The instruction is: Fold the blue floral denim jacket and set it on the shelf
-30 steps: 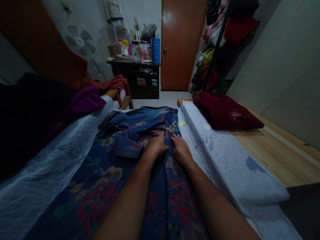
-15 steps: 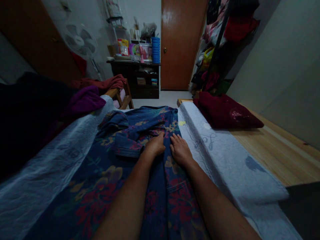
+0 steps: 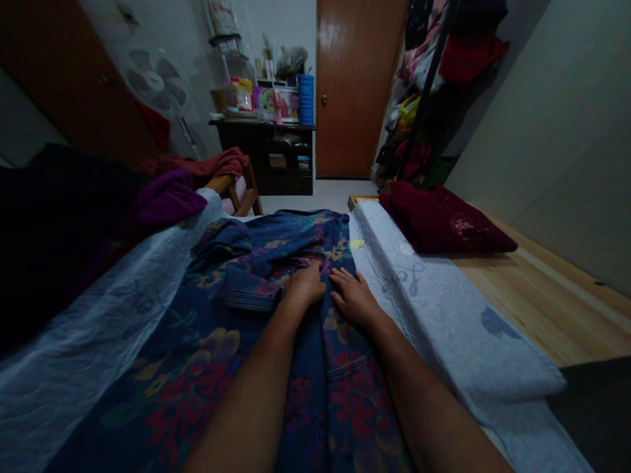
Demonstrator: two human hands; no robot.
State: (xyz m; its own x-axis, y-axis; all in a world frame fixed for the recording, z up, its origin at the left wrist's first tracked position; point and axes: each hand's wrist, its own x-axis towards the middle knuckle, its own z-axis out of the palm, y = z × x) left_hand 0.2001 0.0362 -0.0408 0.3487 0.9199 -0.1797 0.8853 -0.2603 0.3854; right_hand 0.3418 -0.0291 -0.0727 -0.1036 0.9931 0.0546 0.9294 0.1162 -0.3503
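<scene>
Blue floral garment (image 3: 315, 348) lies spread over most of the pale sheet (image 3: 448, 322) in front of me, near end running out of the bottom of my head view. Folded maroon garment (image 3: 444, 220) off to the right, partly over the sheet, partly over bare wood (image 3: 557, 295); nothing touching it. Purple cloth (image 3: 170, 198) heaped far left, well apart too. On the floral garment, one sleeve (image 3: 252, 292) is folded inward across the body, cuff edge facing me, with a bunched fold (image 3: 224, 238) just beyond it near the left edge. Step in hand, as I read it: arranging the cloth by hand, flattening the strip on the right. Next move calls for, I'd say, a sure pinch on the layer and a light touch, or it creases. Both hands are down mid-garment, side by side, narrow strip of cloth between. Left hand (image 3: 304, 287): fingers curled in beside the sleeve; can't tell if they clamp cloth or just rest, undersides hidden. Right hand (image 3: 355, 297): fingers (image 3: 341, 276) stretched out, slightly apart, laid over the cloth near its right edge, gripping nothing I can see.
</scene>
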